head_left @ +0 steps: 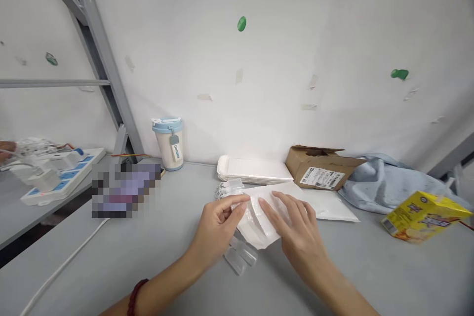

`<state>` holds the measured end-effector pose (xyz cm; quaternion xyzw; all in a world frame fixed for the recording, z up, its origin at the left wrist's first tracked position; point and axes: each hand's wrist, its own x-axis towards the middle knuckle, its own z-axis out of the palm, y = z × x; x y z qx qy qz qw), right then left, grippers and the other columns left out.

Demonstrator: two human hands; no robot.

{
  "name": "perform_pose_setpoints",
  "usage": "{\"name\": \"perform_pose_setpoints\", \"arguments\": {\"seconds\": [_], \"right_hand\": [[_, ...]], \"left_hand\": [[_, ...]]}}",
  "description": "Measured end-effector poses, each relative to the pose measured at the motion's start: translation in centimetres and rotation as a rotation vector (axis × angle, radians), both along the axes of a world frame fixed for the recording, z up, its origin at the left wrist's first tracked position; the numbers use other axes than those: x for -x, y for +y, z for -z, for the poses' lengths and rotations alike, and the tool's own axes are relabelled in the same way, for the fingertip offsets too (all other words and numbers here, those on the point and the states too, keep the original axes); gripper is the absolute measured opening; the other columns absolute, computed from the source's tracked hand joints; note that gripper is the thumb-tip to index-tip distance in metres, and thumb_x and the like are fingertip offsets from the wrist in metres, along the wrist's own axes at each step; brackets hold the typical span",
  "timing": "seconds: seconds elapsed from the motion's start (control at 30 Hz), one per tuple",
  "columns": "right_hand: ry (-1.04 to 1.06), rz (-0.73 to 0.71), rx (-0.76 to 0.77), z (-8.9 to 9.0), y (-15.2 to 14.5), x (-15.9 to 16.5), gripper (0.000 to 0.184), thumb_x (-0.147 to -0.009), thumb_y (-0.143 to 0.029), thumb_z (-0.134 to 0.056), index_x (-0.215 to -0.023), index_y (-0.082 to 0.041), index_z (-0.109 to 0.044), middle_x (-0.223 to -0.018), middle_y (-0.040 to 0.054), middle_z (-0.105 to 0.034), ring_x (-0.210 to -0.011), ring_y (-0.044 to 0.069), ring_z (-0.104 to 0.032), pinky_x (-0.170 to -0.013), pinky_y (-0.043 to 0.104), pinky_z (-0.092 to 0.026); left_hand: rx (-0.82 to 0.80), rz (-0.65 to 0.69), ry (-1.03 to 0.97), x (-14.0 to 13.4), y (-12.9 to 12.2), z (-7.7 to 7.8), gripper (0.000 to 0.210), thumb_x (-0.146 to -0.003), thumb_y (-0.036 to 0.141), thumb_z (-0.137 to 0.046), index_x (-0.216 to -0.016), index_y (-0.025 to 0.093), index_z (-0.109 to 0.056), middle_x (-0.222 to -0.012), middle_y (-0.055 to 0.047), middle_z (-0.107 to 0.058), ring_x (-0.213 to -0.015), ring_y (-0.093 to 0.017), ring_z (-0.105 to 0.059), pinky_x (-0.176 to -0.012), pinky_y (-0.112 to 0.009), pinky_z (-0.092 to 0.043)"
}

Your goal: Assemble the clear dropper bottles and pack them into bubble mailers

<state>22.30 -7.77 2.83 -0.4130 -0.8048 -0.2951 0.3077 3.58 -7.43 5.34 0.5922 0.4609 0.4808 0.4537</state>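
Note:
A small white mailing envelope point(256, 233) with a glossy, creased surface is held up between my hands, tilted above the table. My left hand point(218, 224) pinches its left edge between thumb and forefinger. On the right side, my right hand point(299, 227) grips the same envelope with its fingers across the front; the thumb is hidden. Below my left hand lie clear plastic pieces point(240, 256), partly covered by the hand. More clear plastic pieces with metal rings point(230, 187) sit just behind the envelope.
Behind are a stack of white envelopes point(255, 170), an opened cardboard box point(322, 170) and a flat white envelope point(329, 206). A blue cloth point(388, 182) and yellow carton point(422, 217) stand right. Leftward are a lidded cup point(169, 145), blurred-out phone-like object point(128, 190) and power strip point(66, 177).

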Motion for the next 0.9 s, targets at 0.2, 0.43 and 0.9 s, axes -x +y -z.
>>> {"name": "perform_pose_setpoints", "arguments": {"seconds": [0.2,0.43,0.9], "right_hand": [[0.008,0.013,0.021,0.1,0.6,-0.6,0.054,-0.075,0.009,-0.031,-0.114,-0.019,-0.055,-0.111,0.0146,-0.056,-0.103,0.024,-0.051,-0.081,0.041,-0.036],[0.032,-0.035,0.028,0.3,0.6,-0.6,0.045,-0.078,0.007,-0.032,-0.109,-0.016,-0.056,-0.104,0.0116,-0.062,-0.099,0.021,-0.055,-0.085,0.040,-0.033],[0.105,-0.071,-0.020,0.7,0.7,-0.6,0.037,-0.084,0.003,-0.032,-0.114,-0.010,-0.049,-0.101,0.0124,-0.068,-0.098,0.020,-0.061,-0.090,0.042,-0.033]], "left_hand": [[-0.051,0.025,-0.125,-0.3,-0.6,-0.2,0.054,-0.086,0.034,-0.048,-0.135,0.020,-0.031,-0.068,0.003,-0.062,-0.060,-0.012,-0.057,-0.059,-0.025,-0.051],[-0.135,0.006,-0.035,-0.6,-1.0,0.4,0.038,-0.089,0.032,-0.042,-0.125,0.019,-0.035,-0.084,-0.002,-0.066,-0.062,-0.011,-0.058,-0.060,-0.024,-0.050],[-0.700,-0.067,0.435,-0.9,-0.9,2.7,0.042,-0.084,0.011,-0.043,-0.125,0.019,-0.035,-0.112,-0.010,-0.054,-0.104,-0.019,-0.053,-0.085,-0.035,-0.049]]}}
